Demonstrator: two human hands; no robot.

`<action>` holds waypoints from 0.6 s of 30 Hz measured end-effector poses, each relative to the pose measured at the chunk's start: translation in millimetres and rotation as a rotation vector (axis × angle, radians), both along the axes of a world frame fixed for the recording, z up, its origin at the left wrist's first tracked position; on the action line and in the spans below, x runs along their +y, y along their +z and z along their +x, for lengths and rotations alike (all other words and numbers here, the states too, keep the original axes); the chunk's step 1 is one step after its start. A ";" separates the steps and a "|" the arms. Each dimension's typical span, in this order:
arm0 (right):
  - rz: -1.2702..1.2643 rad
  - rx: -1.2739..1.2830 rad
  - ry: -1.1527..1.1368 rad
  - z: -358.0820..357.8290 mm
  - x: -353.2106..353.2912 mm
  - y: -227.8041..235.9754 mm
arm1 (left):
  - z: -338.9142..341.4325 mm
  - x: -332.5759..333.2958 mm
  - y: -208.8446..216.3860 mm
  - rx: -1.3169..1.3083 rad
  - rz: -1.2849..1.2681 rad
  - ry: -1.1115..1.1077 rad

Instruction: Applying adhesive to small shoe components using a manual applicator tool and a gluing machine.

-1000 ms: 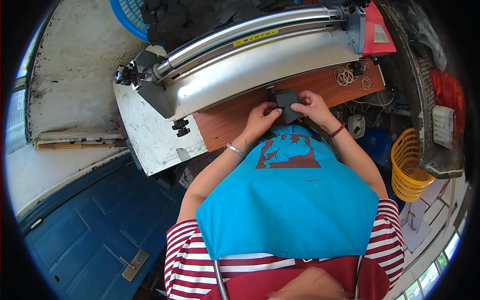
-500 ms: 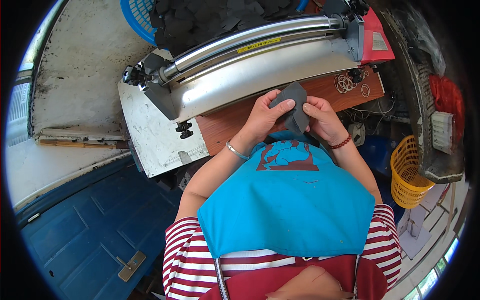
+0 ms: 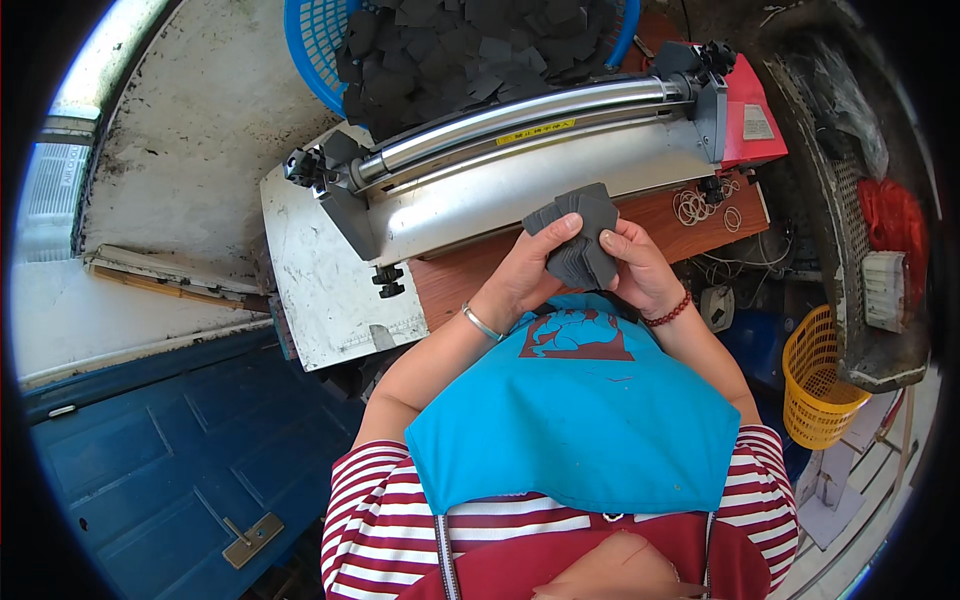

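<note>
Both my hands grip a fanned stack of dark grey sheet pieces (image 3: 583, 232) in front of my blue apron. My left hand (image 3: 537, 257) pinches the stack from the left, its thumb lying across the top. From the right, my right hand (image 3: 643, 262) holds the stack's edge between thumb and fingers. The pieces' edges are spread in steps. Just beyond my hands stands a machine with a long shiny metal roller (image 3: 520, 120) and a sloped metal plate (image 3: 480, 195).
Behind the roller, a blue basket (image 3: 312, 55) holds many loose dark pieces (image 3: 450, 60). Pale rubber bands or cord (image 3: 692, 208) lie on the brown wooden board (image 3: 450, 275). A yellow basket (image 3: 815, 400) stands at the right. A blue door (image 3: 180, 450) is at lower left.
The view has shifted, so the machine and basket sit lower and further right. The stack in my hands has fanned out, showing its stepped edges more.
</note>
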State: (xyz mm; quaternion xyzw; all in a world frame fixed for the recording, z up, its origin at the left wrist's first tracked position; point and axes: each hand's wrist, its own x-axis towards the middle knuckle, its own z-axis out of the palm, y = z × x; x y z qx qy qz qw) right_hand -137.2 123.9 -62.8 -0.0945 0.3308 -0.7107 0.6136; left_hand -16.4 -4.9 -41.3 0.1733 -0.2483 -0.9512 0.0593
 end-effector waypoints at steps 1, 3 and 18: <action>-0.005 0.004 0.000 -1.9 -0.7 1.4 | -1.7 2.2 3.1 0.025 -0.081 0.014; 0.056 0.002 0.055 -5.1 0.5 5.4 | -2.5 -0.3 4.0 0.052 -0.166 0.032; 0.259 0.861 -0.184 -9.4 -15.0 7.9 | -3.1 -17.5 -1.8 -0.135 -0.625 0.445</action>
